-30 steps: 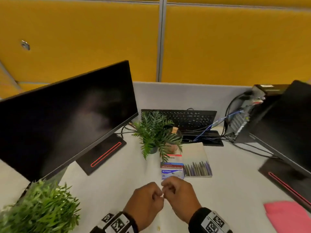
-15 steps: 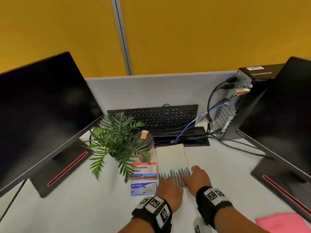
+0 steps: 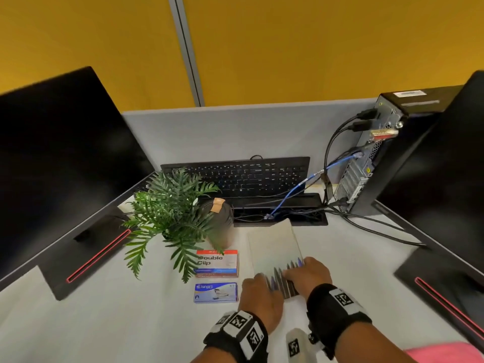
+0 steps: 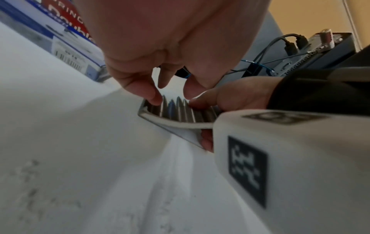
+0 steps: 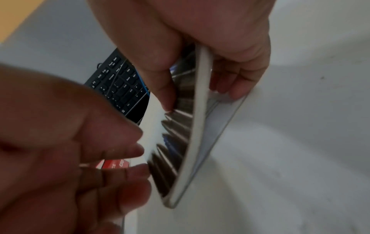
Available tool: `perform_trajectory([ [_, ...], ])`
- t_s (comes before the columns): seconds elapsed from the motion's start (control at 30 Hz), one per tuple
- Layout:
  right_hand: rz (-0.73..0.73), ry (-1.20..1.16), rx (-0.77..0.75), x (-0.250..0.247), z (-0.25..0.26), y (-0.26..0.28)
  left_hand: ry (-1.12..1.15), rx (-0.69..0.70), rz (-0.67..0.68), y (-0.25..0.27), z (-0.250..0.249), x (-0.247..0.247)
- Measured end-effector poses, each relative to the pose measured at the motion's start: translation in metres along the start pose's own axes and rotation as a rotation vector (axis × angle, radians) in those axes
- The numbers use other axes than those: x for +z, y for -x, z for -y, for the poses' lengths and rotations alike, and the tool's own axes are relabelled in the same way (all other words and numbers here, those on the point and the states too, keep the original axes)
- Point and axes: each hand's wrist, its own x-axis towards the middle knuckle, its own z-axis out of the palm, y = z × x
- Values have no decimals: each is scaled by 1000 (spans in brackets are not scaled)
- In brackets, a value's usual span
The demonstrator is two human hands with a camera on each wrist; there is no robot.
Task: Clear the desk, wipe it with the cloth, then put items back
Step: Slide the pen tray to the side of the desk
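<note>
The notebook [image 3: 272, 247], a pale book with a row of pencils printed along its near edge, lies flat on the white desk [image 3: 104, 323] under both hands, and everything else is placed from it. At its near right corner the right hand [image 3: 309, 273] has closed on it: the thumb presses on the cover while the fingers [image 5: 236, 85] curl beneath, so the corner is lifted and bent up off the desk (the wrist views show the white page edge bowed and the lower cover peeling away). At the near left corner the left hand [image 3: 259, 297] sits with its fingertips [image 4: 154, 96] bent down onto the printed pencils; it touches the cover but is not wrapped round anything. Nearer than the notebook, at the right frame edge, a pink cloth [image 3: 445, 352] shows partly. Just left of the notebook a small blue stapler box [image 3: 216, 292] lies nearest, with a red and white box of double clips [image 3: 217, 263] just behind it. Farther left and back stands a green potted fern [image 3: 170, 213], and a dark tumbler [image 3: 220, 221] stands just beside it, near the notebook's far left corner. Directly behind the notebook is a black cable tray [image 3: 280, 213], and beyond it a black keyboard [image 3: 241, 176] leaning against the grey partition [image 3: 235, 132]. Far to the left is a dark monitor [image 3: 60, 163]; to the far right, a computer tower [image 3: 372, 153] with cables and a second monitor [image 3: 450, 163].
</note>
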Motion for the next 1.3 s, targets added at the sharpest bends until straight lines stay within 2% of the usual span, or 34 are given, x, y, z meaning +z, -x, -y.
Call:
perform_trajectory([
  [0.17, -46, -113, -6, -4, -23, 7, 179, -186, 58, -1, -3, 7],
  [0.27, -83, -135, -39, -7, -37, 11, 242, -187, 71, -3, -7, 16],
  [0.47, -43, -492, -51, -21, -50, 27, 288, -220, 77, -8, -11, 26],
  [0.6, 39, -663, -40, -33, -57, 43, 428, -176, 54, -1, -13, 22],
  [0.73, -68, -793, -118, -38, -60, 60, 716, -29, 110, 23, -20, 1],
  [0.8, -64, -783, -199, -39, -55, 74, 795, 70, 127, 42, -11, -25],
  [0.87, -2, -748, -244, -45, -45, 97, 801, 148, 172, 59, -1, -51],
  [0.97, 51, -666, -295, -36, -33, 125, 862, 183, 223, 88, 33, -95],
  [1.03, 111, -562, -451, -21, -8, 154, 911, 194, 165, 111, 63, -125],
  [1.1, 163, -499, -558, -2, 23, 184, 933, 183, 42, 133, 92, -153],
  [1.17, 242, -459, -636, 26, 53, 213, 853, 188, -115, 151, 122, -180],
  [1.23, 265, -408, -712, 58, 77, 230, 648, 190, -289, 160, 149, -201],
  [1.3, 311, -411, -762, 93, 95, 239, 347, 135, -476, 166, 168, -219],
])
